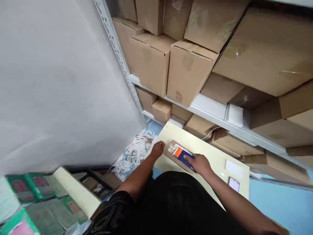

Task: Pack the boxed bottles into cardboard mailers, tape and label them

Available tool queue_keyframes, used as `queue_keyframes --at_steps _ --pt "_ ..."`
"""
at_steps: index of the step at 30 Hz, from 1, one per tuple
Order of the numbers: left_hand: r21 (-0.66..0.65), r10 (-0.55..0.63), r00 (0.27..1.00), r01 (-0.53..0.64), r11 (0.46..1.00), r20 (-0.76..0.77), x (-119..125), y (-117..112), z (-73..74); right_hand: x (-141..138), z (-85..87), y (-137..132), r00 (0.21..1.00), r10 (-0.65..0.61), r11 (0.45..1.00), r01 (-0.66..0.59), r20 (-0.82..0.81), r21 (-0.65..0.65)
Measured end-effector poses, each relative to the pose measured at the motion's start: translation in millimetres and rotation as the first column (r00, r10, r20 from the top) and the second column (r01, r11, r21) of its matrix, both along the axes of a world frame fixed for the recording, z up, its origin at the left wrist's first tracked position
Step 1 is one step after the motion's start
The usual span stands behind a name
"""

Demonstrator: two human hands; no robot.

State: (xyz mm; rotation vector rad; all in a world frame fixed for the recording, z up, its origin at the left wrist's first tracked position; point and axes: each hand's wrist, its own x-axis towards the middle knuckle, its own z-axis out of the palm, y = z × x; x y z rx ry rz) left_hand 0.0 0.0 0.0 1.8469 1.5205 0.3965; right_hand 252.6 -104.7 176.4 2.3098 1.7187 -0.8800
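A black-clad torso (176, 202) is nearest. Beyond, the right hand (199, 162) grips a blue-and-orange item (184, 157), thumb on top, over a narrow cardboard box (178, 162) on the cream table (212, 151). The left hand (157, 149), curled near the box's left end, may be empty; I cannot tell. Clear tape (171, 148) already covers that end; whether the rest is sealed is unclear. Shelved cartons (188, 73) stand farther off.

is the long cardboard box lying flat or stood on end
Lying flat: the cardboard box has its long side along the tabletop, beneath the blue-and-orange item.

L hand (157, 148) fisted; R hand (199, 162) gripping, thumb (188, 159) fwd; arms (226, 193) ext.
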Motion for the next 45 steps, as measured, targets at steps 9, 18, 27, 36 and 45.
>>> queue_keyframes --at_steps 9,18,27,36,45 --pt "0.028 -0.045 0.998 0.046 0.999 -0.033 0.0 -2.8 15.3 -3.8 1.6 6.3 0.996 -0.092 0.996 0.092 -0.02 -0.018" --pt "0.385 -0.594 0.752 0.657 0.648 -0.285 3.3 -32.2 34.3 -11.5 6.2 12.1 0.995 -0.1 0.995 0.1 0.009 -0.023" --pt "0.393 -0.562 0.718 0.696 0.602 -0.411 1.1 -24.3 26.9 28.4 6.6 -4.6 0.99 -0.137 0.99 0.136 -0.036 -0.03" --pt "0.409 -0.549 0.706 0.707 0.577 -0.447 1.9 -20.6 25.3 148.5 5.2 -111.3 0.949 -0.301 0.951 0.292 -0.091 -0.106" --pt "0.395 -0.55 0.704 0.709 0.584 -0.45 3.5 -21.3 28.5 153.6 -53.6 -97.3 0.981 -0.193 0.961 0.196 0.031 -0.194"
